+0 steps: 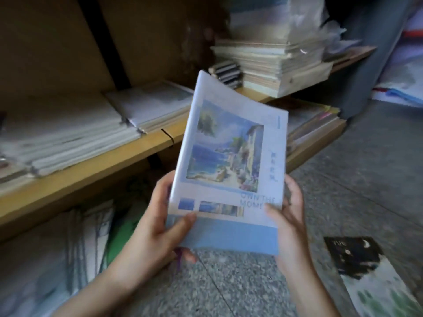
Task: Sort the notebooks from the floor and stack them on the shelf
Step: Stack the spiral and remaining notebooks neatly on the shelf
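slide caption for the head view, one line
The left hand and right hand hold a blue seaside-cover notebook in front of the wooden shelf.

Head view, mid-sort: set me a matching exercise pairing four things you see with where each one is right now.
Things:
1. blue notebook
2. black-covered notebook
3. tall stack of notebooks
4. green item

Places:
A. lying on the floor, right side
B. on the wooden shelf, upper right
C. held between left hand and right hand
D. in the compartment under that shelf

Pairs: 1-C, 2-A, 3-B, 4-D.
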Demonstrator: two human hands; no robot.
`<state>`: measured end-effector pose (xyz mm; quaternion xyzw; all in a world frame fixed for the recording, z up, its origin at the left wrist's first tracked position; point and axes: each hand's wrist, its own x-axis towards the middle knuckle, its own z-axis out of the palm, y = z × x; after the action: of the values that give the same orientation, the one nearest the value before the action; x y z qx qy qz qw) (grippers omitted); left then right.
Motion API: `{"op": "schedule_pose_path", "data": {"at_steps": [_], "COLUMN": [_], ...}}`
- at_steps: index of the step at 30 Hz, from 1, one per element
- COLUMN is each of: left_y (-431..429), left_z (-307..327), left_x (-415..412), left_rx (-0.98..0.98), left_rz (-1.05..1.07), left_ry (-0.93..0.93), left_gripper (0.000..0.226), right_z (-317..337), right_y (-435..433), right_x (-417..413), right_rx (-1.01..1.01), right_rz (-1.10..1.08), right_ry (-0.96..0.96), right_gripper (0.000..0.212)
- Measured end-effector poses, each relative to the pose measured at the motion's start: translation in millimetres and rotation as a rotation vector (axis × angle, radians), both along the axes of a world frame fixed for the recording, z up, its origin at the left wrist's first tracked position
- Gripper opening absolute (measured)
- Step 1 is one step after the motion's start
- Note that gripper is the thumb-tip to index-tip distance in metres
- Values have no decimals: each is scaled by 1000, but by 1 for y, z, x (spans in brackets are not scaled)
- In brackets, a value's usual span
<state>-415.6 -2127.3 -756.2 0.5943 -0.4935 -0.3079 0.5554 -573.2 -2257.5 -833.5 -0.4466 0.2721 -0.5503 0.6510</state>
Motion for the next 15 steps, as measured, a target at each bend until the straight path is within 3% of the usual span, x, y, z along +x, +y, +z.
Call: {"op": "schedule_pose_path", "data": {"at_steps": [3,10,15], "left_y": [28,91,95], "left_z": [25,44,79], "left_x": [20,67,82], "left_rx": [-48,-6,-96], "left_rz": [224,434,472], "left_ry": [-48,-59,47], "left_gripper": [49,37,32], "right_z": [28,60,93], "right_y": [18,61,61], "right_x": [44,113,135], "right_rx": [-67,-119,101], "right_rz": [63,58,240], "right_ry": [-27,-16,-83], "right_gripper": [54,38,35]}}
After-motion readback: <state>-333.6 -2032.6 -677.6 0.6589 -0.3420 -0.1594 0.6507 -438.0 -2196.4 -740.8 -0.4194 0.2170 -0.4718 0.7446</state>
